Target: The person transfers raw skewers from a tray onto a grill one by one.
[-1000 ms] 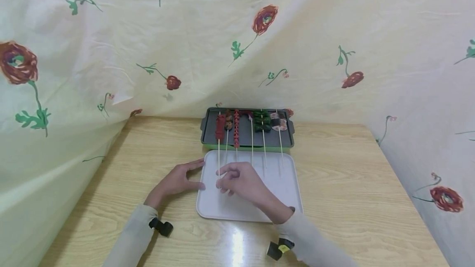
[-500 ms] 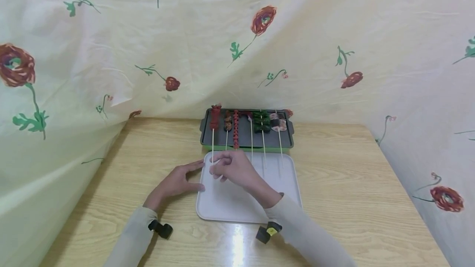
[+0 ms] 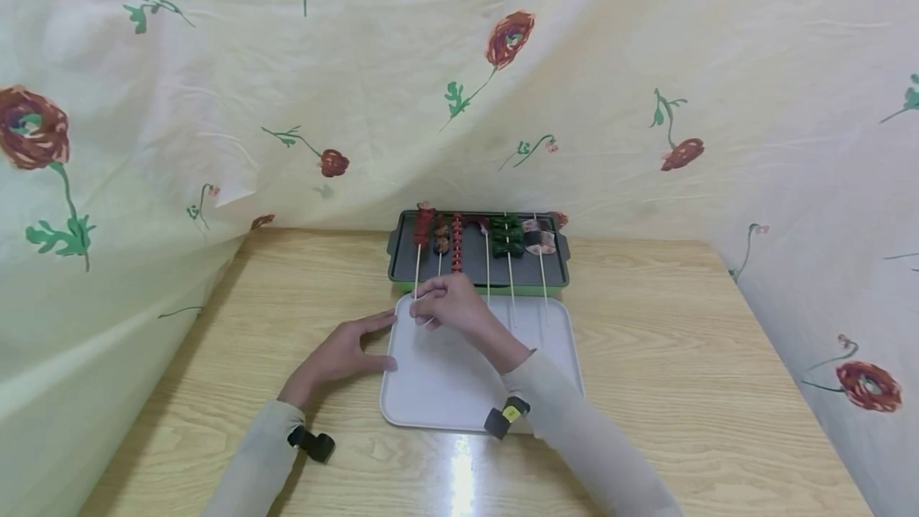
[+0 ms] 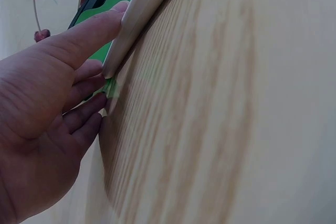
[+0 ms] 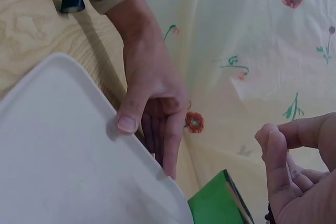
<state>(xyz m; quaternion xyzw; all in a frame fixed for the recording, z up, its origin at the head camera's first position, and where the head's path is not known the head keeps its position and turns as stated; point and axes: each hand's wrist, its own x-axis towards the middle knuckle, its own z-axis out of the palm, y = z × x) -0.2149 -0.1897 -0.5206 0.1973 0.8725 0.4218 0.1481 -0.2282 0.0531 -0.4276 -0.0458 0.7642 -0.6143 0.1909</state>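
Note:
In the head view my right hand (image 3: pixel 455 309) pinches the thin stick of a red meat skewer (image 3: pixel 424 226). The skewer's meat is over the left end of a dark grill pan (image 3: pixel 470 266); whether it touches the pan I cannot tell. My left hand (image 3: pixel 343 353) touches the left edge of a white tray (image 3: pixel 459 389), thumb and fingers spread. In the left wrist view its thumb rests on the tray's rim (image 4: pixel 137 17), with fairly straight fingers beside it. In the right wrist view the right thumb and forefinger (image 5: pixel 278 140) meet; the stick hardly shows.
Right of the held skewer lie a brown skewer (image 3: pixel 441 236), a thin red beaded skewer (image 3: pixel 456 239), a green skewer (image 3: pixel 506 236), a pink-and-black skewer (image 3: pixel 539 238) and another stick. Several sticks overhang the tray. A flowered cloth (image 3: pixel 402 102) hangs behind the wooden table (image 3: pixel 668 357).
The right hand has moved forward over the tray, carrying the red meat skewer farther back over the pan, first leftward, then slightly right. The left hand has stayed at the tray edge.

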